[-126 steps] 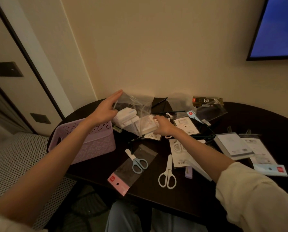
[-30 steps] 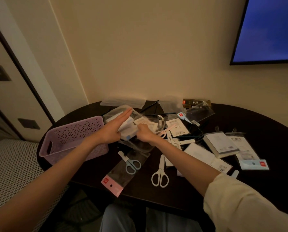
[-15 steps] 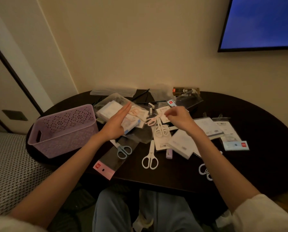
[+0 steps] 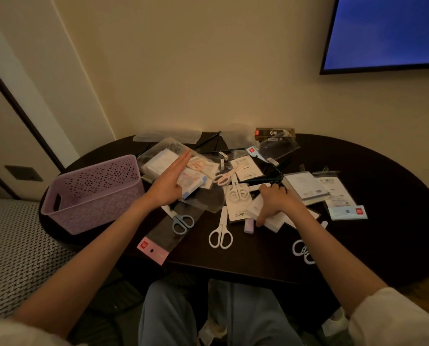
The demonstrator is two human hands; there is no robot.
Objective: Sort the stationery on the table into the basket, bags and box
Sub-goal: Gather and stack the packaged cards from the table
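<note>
My left hand [image 4: 167,184] lies flat, fingers straight, on a clear bag [image 4: 156,158] holding white packs, just right of the purple basket [image 4: 91,193]. Fingers and thumb of my right hand [image 4: 277,202] close over a white pack [image 4: 254,208] in the middle of the pile. Around it lie pink scissors [image 4: 223,178], white scissors on a card [image 4: 237,195], loose white scissors [image 4: 220,236] and blue-grey scissors [image 4: 183,222] on a clear sleeve with a pink header [image 4: 153,249].
A gold-and-black box [image 4: 274,133] stands by the wall. A notepad [image 4: 305,187] and a red-labelled packet [image 4: 347,211] lie to the right. Pale scissors [image 4: 303,250] sit at the table's front edge. My knees are under the near edge.
My right hand has dropped from above the pile onto the white pack and closed on it. My left hand stays flat on the clear bag.
</note>
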